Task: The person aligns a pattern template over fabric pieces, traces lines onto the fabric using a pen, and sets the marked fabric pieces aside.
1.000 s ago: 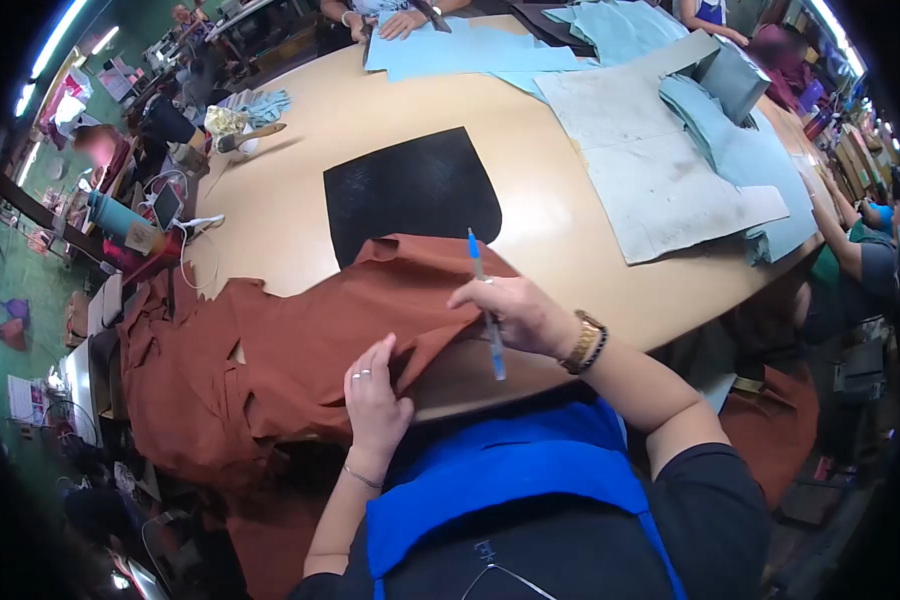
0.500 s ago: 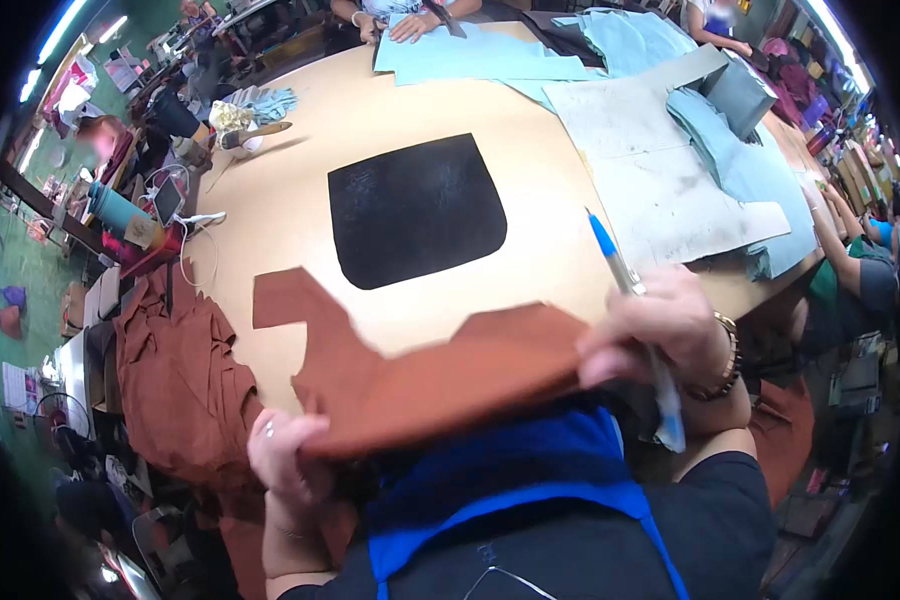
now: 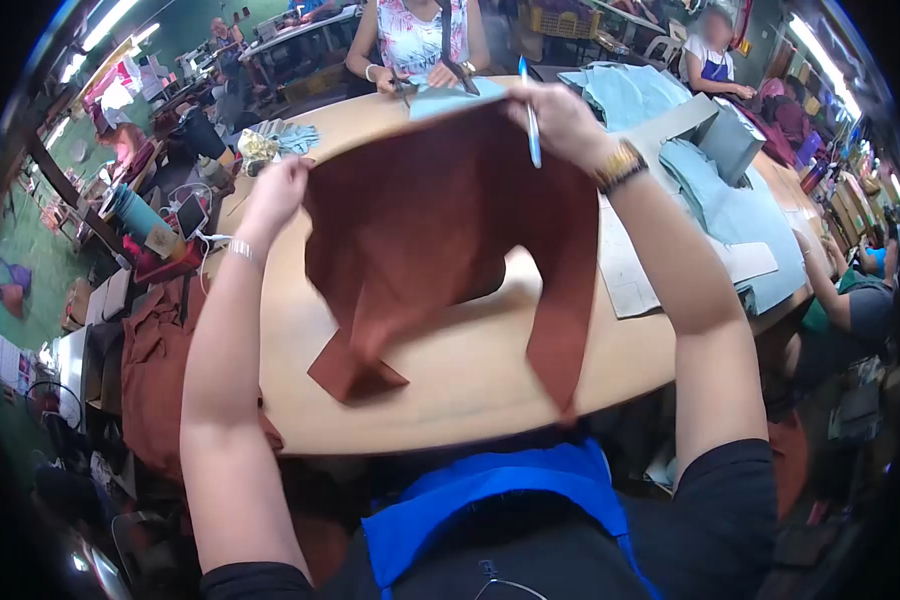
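A reddish-brown leather piece (image 3: 420, 200) hangs raised over the table (image 3: 450, 410), its cut flaps dangling toward me. At its upper left corner, my left hand (image 3: 282, 185) is closed on the edge. My right hand (image 3: 562, 118) grips the upper right corner and also keeps a blue-and-silver pen (image 3: 531, 125) between its fingers. Beneath the leather, a corner of a black panel (image 3: 490, 286) shows; the rest of that panel is hidden.
More brown leather (image 3: 160, 370) drapes over the left edge. Light-blue sheets (image 3: 625, 100) and a grey-white sheet (image 3: 625, 285) lie at right. Across the table, a co-worker (image 3: 417, 40) handles scissors. A teal bottle (image 3: 142, 220) and a phone (image 3: 192, 215) stand at left.
Both hands have lifted the brown leather up and away from my body, over the black panel, which it now mostly covers. The pen has stayed in my right hand.
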{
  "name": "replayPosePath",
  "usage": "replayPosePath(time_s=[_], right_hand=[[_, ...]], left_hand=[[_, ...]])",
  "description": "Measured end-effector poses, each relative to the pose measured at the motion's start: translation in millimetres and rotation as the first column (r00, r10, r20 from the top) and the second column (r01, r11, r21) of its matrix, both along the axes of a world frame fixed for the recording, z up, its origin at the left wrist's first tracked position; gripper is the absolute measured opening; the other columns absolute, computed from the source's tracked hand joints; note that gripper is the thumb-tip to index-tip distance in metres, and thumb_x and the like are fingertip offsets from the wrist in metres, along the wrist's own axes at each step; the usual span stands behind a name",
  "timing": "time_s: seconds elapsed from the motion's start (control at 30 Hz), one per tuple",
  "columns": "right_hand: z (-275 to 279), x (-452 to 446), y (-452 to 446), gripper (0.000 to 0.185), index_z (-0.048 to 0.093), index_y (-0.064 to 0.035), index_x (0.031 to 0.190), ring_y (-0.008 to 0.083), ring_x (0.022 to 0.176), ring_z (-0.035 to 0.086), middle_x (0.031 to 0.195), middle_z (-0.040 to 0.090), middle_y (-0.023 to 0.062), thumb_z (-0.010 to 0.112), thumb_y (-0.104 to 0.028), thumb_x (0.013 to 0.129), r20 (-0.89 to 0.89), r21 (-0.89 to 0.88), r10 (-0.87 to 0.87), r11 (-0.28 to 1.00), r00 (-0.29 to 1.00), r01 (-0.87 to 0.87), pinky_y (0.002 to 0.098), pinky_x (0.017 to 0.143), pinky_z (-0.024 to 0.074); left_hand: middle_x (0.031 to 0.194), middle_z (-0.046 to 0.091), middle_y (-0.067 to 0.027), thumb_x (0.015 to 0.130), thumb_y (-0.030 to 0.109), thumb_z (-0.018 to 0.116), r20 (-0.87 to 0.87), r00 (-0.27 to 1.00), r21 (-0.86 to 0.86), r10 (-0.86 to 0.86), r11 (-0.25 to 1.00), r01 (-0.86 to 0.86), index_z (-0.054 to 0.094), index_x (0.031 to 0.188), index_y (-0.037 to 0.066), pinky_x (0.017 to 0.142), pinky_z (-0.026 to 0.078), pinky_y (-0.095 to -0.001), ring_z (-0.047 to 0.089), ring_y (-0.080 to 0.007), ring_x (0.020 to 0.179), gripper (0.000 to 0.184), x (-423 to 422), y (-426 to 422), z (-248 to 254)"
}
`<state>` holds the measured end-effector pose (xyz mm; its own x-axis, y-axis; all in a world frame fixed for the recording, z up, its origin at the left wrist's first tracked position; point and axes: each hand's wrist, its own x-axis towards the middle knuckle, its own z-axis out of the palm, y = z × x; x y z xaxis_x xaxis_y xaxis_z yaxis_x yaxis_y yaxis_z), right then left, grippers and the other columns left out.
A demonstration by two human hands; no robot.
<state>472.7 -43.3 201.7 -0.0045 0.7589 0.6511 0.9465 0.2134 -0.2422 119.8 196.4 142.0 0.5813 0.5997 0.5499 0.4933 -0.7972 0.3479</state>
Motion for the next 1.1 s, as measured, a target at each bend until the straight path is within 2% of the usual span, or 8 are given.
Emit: replayPosePath(time_s=[0.1, 0.17, 0.2, 0.23, 0.4, 0.63, 0.93, 1.1], right_hand=[[48.1, 21.8, 31.8, 0.018, 0.068, -0.007, 0.109, 0.0235, 0.073, 0.063, 0.084, 0.067, 0.0138, 0.063, -0.011, 0.092, 0.184, 0.469, -0.237, 0.874, 0.954, 0.127, 0.0317, 0.072, 0.0504], [74.8, -1.2, 4.5, 0.022, 0.066, -0.0021, 0.108, 0.0193, 0.073, 0.064, 0.09, 0.069, 0.0119, 0.056, -0.017, 0.096, -0.289, 0.393, 0.13, 0.92, 0.948, -0.007, 0.0311, 0.068, 0.0522], [81.4, -17.0, -9.8, 0.031, 0.064, 0.001, 0.107, 0.0214, 0.071, 0.066, 0.093, 0.068, 0.0137, 0.049, -0.025, 0.1, -0.613, 0.414, 0.359, 0.905, 0.704, -0.1, 0.0327, 0.063, 0.0554], [74.4, -11.1, -21.4, 0.025, 0.065, -0.0008, 0.107, 0.0233, 0.075, 0.067, 0.094, 0.069, 0.0141, 0.053, -0.021, 0.098, -0.488, 0.43, 0.305, 0.899, 0.818, -0.078, 0.0336, 0.066, 0.055], [1.7, 3.8, -63.2, 0.02, 0.068, -0.0042, 0.105, 0.0266, 0.081, 0.069, 0.09, 0.07, 0.0126, 0.063, 0.002, 0.087, 0.083, 0.51, 0.014, 0.858, 0.996, -0.054, 0.0325, 0.073, 0.0526], [-179.7, -23.9, -134.0, 0.023, 0.066, -0.0063, 0.094, 0.0264, 0.087, 0.065, 0.09, 0.07, 0.0104, 0.064, 0.007, 0.076, -0.286, -0.126, -0.023, 0.992, 0.958, -0.014, 0.0402, 0.084, 0.051], [-191.0, -56.7, -224.3, 0.024, 0.069, -0.0116, 0.098, 0.0266, 0.103, 0.063, 0.105, 0.069, 0.0061, 0.077, -0.01, 0.075, -0.128, -0.335, -0.042, 0.942, 0.991, -0.003, 0.0464, 0.101, 0.0436], [-196.0, -19.9, -259.4, 0.047, 0.065, -0.0014, 0.112, 0.0311, 0.096, 0.065, 0.1, 0.067, 0.0209, 0.082, -0.031, 0.08, -0.407, -0.197, -0.627, 0.771, 0.665, 0.606, 0.0372, 0.087, 0.0503]], left_hand=[[0.098, 0.072, -0.0125, 0.097, 0.011, 0.051, 0.461, 0.887, 0.144, 0.014, 0.986, -0.09, 0.069, 0.102, 0.011, 0.078, 0.052, -0.0367, 0.07, -0.0268, 0.089, 0.02, 44.3, -4.2, 86.3], [0.099, 0.072, -0.0126, 0.098, 0.014, 0.053, 0.601, 0.795, 0.343, -0.081, 0.924, -0.166, 0.07, 0.103, 0.012, 0.08, 0.053, -0.0367, 0.07, -0.026, 0.092, 0.019, 49.4, -16.9, 130.5], [0.1, 0.072, -0.0127, 0.098, 0.015, 0.055, 0.676, 0.724, 0.27, -0.139, 0.961, -0.068, 0.071, 0.106, 0.012, 0.075, 0.055, -0.0308, 0.07, -0.0196, 0.091, 0.018, 46.8, -37.3, 138.3], [0.101, 0.072, -0.0128, 0.099, 0.016, 0.057, 0.753, 0.632, 0.209, -0.184, 0.977, 0.036, 0.071, 0.109, 0.012, 0.069, 0.056, -0.025, 0.071, -0.0131, 0.089, 0.017, 44.2, -57.8, 146.2], [0.097, 0.072, -0.0065, 0.091, 0.002, 0.064, 0.502, 0.82, 0.506, -0.274, 0.862, -0.022, 0.071, 0.107, 0.007, 0.061, 0.054, -0.0272, 0.068, -0.0128, 0.075, 0.018, 1.0, -98.5, 63.9], [0.09, 0.071, -0.0029, 0.077, -0.001, 0.07, 0.007, 0.986, 0.265, -0.164, 0.952, 0.156, 0.072, 0.097, 0.015, 0.066, 0.054, -0.0337, 0.067, -0.0223, 0.077, 0.026, -52.5, -176.7, -113.6], [0.084, 0.068, -0.0037, 0.078, 0.004, 0.072, -0.144, 0.969, -0.003, -0.201, 0.979, 0.203, 0.071, 0.092, 0.012, 0.066, 0.051, -0.0367, 0.063, -0.0241, 0.075, 0.016, -98.8, -270.2, -126.4], [0.082, 0.067, -0.0043, 0.075, 0.003, 0.073, -0.086, 0.974, -0.025, -0.211, 0.977, 0.21, 0.071, 0.088, 0.011, 0.064, 0.05, -0.0356, 0.062, -0.0242, 0.075, 0.016, -106.7, -294.0, -131.6]])
